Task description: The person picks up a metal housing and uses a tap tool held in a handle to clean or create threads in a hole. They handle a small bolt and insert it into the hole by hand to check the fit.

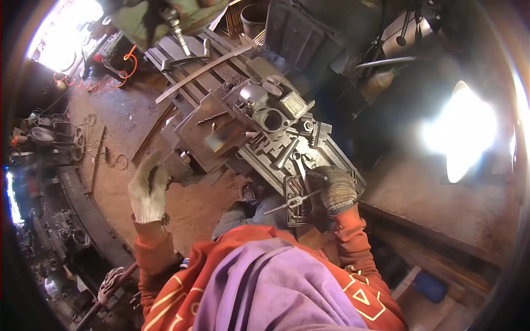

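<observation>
My left hand [148, 190], in a whitish work glove, is raised at the left, beside a dark round machine part [185, 160]. Its fingers point away from me and partly hide one another, so their grip cannot be made out. At the right, my right hand [338, 190], in a grey-and-tan knit glove, is closed at the end of a tap wrench [294, 202]. The wrench slants left over a small tool tray [298, 223] of metal pieces. Just beyond that hand, an open-end wrench [301, 165] lies on the slotted machine table [265, 175].
Farther along the table stand a cast metal housing [271, 119], a drill bit [212, 117] on a flat plate and a long flat strip [207, 71]. A machine head [176, 22] hangs above. An orange coiled hose [132, 66] and a bright lamp [462, 132] flank the table.
</observation>
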The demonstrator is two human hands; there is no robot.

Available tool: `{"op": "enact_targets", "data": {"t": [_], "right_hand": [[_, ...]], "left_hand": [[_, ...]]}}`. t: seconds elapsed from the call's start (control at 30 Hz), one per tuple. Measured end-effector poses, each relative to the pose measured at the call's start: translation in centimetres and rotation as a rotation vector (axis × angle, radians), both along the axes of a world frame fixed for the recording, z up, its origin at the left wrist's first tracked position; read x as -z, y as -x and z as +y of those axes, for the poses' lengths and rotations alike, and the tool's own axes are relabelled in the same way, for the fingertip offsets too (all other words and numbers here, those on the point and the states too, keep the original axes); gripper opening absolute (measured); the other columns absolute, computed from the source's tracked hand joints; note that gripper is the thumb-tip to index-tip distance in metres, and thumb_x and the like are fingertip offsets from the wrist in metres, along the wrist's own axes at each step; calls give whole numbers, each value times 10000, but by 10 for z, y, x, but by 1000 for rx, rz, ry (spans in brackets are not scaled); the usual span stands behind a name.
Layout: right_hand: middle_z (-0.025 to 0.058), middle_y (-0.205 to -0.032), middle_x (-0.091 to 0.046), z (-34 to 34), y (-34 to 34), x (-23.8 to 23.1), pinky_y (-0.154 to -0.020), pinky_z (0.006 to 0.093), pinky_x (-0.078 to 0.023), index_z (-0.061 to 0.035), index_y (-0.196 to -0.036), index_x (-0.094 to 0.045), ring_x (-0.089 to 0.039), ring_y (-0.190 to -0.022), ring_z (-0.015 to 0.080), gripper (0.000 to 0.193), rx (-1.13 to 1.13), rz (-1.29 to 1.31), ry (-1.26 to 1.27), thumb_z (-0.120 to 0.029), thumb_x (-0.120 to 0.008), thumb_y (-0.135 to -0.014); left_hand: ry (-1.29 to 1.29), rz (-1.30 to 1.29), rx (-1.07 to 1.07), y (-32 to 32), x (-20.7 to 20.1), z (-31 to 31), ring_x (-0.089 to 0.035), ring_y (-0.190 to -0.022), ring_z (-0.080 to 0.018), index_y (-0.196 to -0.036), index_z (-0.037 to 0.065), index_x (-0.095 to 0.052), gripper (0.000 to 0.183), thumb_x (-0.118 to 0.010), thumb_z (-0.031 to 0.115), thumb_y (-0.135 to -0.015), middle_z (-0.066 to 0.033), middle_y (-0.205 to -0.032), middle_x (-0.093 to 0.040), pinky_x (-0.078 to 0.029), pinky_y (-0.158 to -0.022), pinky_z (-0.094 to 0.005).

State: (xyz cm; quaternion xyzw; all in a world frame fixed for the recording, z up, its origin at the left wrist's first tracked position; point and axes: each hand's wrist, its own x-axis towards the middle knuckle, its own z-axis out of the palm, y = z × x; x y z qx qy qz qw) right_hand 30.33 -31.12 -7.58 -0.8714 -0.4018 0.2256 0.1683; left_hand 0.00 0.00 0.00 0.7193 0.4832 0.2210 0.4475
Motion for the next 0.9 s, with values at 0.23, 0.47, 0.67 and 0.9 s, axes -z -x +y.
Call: {"op": "enact_targets", "data": {"t": [0.23,0.47,0.67,0.9], "right_hand": [[195,-1031,-713,-5,0,0,-846,531,-543,-115,-1105,-735,-688,-985,416,236,-114,-314,205,-228,-643,-919],[184,-968,-727,-6,1,-21,-821,500,-560,-95,-1043,-751,-702,-942,409,209,-131,-428,358,-221,-672,-897],[173,-994,-740,8,64,-66,-799,456,-561,-31,-1054,-732,-711,-933,376,250,-256,-450,-283,-94,-777,-816],[158,-948,-724,-14,208,-28,-807,412,-556,-40,-1105,-728,-705,-890,339,298,-371,236,-284,-26,-785,-813]], "left_hand": [[-40,-87,-245,95,75,-8,-667,-957,-142,-1410,-12,-613,416,-654,147,-1028,-70,-1085,-710,-542,-866,-290],[378,53,-665,276,219,-67,-682,-771,-185,-1306,15,-680,404,-675,292,-1011,-93,-943,-722,-576,-631,-323],[1019,245,-548,420,399,-239,-620,-655,-323,-1063,137,-687,283,-566,389,-1015,-123,-803,-676,-493,-572,-482],[791,505,-275,357,366,-267,-680,-683,-217,-1007,-1,-760,317,-666,295,-940,-95,-802,-738,-541,-608,-373]]}}
